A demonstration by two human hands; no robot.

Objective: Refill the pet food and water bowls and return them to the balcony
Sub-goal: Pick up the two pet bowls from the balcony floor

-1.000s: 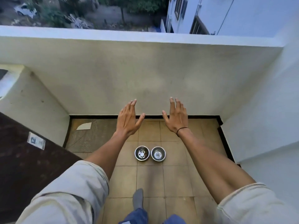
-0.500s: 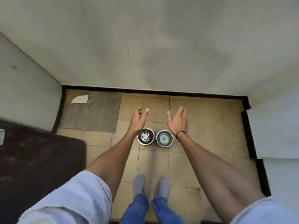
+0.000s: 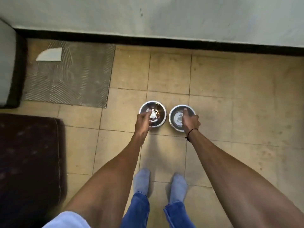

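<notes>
Standing on tan tiled floor point(image 3: 213, 76) | grey mat point(image 3: 70, 74) by wall point(image 3: 164, 17) | each hand's grip: cannot tell

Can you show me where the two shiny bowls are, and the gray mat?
Left bowl point(image 3: 158, 111): head view, on its far inner wall.
Right bowl point(image 3: 174, 120): head view, on its inside bottom.
Gray mat point(image 3: 74, 76): head view, on its ribbed middle.
</notes>
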